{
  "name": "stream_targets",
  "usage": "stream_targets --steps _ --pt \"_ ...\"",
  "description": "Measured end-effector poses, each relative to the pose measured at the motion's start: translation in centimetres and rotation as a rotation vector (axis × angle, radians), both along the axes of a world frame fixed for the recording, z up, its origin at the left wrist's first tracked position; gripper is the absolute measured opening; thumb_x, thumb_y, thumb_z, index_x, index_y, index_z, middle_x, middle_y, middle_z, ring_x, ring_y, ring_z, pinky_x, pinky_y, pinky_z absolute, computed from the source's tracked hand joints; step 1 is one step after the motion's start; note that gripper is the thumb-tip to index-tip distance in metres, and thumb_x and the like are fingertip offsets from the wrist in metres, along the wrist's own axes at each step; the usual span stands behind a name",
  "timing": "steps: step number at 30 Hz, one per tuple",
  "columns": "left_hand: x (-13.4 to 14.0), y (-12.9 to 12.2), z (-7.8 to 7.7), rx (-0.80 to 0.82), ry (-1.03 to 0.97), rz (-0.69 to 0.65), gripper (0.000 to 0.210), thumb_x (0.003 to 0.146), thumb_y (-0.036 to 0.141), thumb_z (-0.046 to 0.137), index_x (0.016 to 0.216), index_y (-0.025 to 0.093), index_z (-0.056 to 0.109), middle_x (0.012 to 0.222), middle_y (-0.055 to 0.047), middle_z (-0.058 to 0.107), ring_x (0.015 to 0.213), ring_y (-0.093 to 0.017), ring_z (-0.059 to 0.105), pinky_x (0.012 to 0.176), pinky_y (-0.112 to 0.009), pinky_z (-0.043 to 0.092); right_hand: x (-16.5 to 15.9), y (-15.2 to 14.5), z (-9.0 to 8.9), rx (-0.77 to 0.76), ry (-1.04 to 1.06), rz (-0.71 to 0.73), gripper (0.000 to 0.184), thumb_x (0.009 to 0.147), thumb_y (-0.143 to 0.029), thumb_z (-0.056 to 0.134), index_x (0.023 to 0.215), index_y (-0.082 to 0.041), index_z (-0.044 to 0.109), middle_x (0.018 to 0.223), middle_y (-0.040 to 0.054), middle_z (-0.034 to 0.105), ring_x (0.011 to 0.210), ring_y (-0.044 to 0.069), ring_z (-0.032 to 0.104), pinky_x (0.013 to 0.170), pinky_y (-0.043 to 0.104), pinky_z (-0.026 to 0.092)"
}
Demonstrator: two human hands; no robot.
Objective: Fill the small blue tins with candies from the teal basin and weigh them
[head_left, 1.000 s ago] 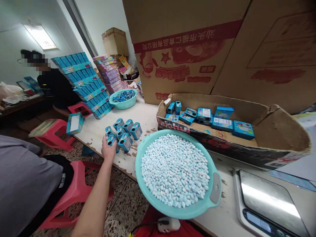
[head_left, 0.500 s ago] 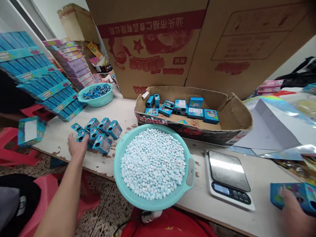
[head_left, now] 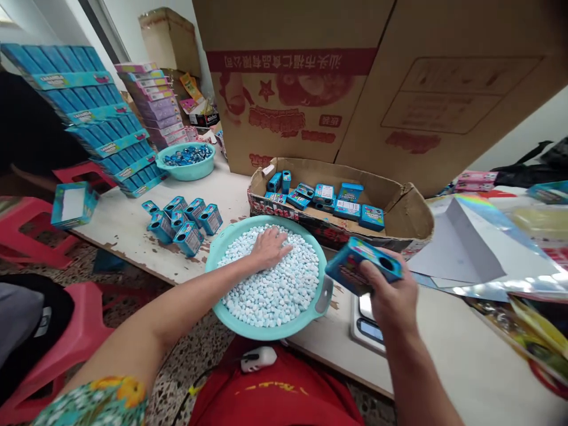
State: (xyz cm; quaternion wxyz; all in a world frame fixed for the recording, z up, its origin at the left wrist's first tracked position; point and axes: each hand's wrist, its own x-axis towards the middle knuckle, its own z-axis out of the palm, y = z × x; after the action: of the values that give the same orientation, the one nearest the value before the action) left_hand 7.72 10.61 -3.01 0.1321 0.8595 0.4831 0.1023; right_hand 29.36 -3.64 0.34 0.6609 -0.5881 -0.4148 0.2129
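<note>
My left hand lies palm down on the small white and pale-blue candies heaped in a turquoise basin. Its fingers are spread a little, and the palm side is hidden. My right hand grips a blue candy box, tilted above the basin's right rim, with a dark round hole showing in its end. Below that hand is a digital scale, partly covered by it. Left of the basin stand several small blue boxes, most with round holes at the top.
Behind the basin, a low cut cardboard tray holds several blue boxes. A second turquoise bowl of blue wrapped pieces stands back left, beside stacked display boxes. A large carton rises behind. Red stools are at left.
My left hand has moved right, from the standing boxes onto the candies. My right hand has brought the blue box from the far right across the scale to the basin's edge.
</note>
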Motion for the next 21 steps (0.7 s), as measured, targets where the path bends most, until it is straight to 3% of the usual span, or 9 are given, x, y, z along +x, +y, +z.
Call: stream_targets --steps 4,7,10,14,17,21 --pt "-0.6 -2.5 -0.6 -0.148 -0.134 -0.023 0.039 0.081 0.053 0.049 0.102 0.023 0.061 0.107 -0.01 0.059 0.104 -0.028 0.051 0.093 -0.041 0.037 -3.4 1.3 1.2 -0.051 0.079 0.138 0.045 0.062 -0.044 0.079 0.095 -0.02 0.059 0.083 0.0014 0.063 0.071 0.018 0.059 0.065 0.031 0.052" --pt "-1.6 -3.5 -0.4 -0.309 -0.436 0.147 0.029 0.067 0.049 0.065 0.082 0.023 0.064 0.09 -0.006 0.062 0.096 -0.027 0.054 0.087 -0.036 0.038 -4.6 1.7 1.4 -0.072 0.008 0.245 0.045 0.062 -0.045 0.079 0.095 -0.021 0.06 0.083 0.0015 0.064 0.073 0.019 0.059 0.066 0.031 0.051" --pt "-2.1 -3.3 0.1 -0.408 -0.635 0.262 0.026 0.062 0.045 0.068 0.069 0.02 0.061 0.072 -0.004 0.058 0.082 -0.023 0.056 0.073 -0.031 0.04 -5.1 2.1 1.4 -0.112 -0.099 0.293 0.045 0.063 -0.047 0.079 0.095 -0.02 0.062 0.084 0.0023 0.065 0.075 0.02 0.059 0.068 0.031 0.05" --pt "-2.3 -2.9 1.7 -0.541 -0.852 0.35 0.034 0.07 0.051 0.058 0.075 0.018 0.056 0.061 0.001 0.049 0.051 -0.011 0.046 0.047 -0.023 0.032 -5.5 2.6 1.7 -0.156 -0.207 0.349 0.046 0.064 -0.049 0.077 0.096 -0.019 0.062 0.081 0.0019 0.065 0.073 0.019 0.058 0.068 0.031 0.048" --pt "-2.6 -3.2 3.1 -0.644 -1.017 0.392 0.035 0.074 0.053 0.054 0.085 0.02 0.052 0.063 0.003 0.048 0.043 -0.007 0.04 0.039 -0.018 0.024 -5.4 3.2 1.6 -0.176 -0.18 0.378 0.047 0.065 -0.049 0.076 0.098 -0.02 0.061 0.084 0.0019 0.065 0.074 0.019 0.058 0.069 0.031 0.048" --pt "-2.3 -4.0 3.8 -0.941 -1.376 0.521 0.03 0.069 0.041 0.067 0.083 0.02 0.051 0.059 0.004 0.05 0.04 -0.005 0.042 0.037 -0.015 0.024 -6.3 3.9 1.0 -0.118 0.016 0.21 0.05 0.073 -0.052 0.068 0.109 -0.02 0.056 0.098 0.0063 0.064 0.087 0.023 0.06 0.078 0.037 0.05"
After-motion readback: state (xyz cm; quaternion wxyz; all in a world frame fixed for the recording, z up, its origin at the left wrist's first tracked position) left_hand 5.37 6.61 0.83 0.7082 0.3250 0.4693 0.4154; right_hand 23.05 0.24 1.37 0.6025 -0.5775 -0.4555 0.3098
